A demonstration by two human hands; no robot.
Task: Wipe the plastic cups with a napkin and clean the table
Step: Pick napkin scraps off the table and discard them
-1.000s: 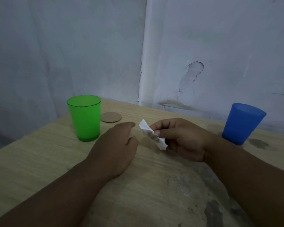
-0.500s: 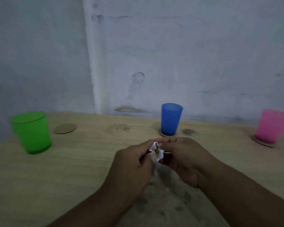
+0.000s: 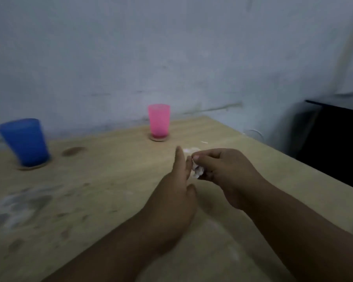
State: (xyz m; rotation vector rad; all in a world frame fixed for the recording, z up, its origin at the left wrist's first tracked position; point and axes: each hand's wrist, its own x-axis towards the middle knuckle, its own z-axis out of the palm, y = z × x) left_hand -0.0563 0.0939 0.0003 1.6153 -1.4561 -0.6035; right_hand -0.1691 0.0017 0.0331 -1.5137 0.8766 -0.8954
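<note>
Wooden tabletop [image 3: 102, 196] ahead: blue cup [image 3: 23, 142] at the far left edge, pink cup [image 3: 159, 121] by the far edge. Over the middle our right hand [image 3: 228, 176] pinches the crumpled napkin [image 3: 198, 171], while our left hand [image 3: 171, 200], fingers [image 3: 179, 157] stretched out and holding nothing, sits just beside it.

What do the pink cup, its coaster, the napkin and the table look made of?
Pink cup: translucent plastic, smooth; light passes through its wall.
Coaster: thin tan disc, cardboard or cork, unclear.
Napkin: white tissue paper, crumpled, pinched in the right hand.
Table: pale wood or wood-look laminate, matte, visible grain, dark stains.
</note>
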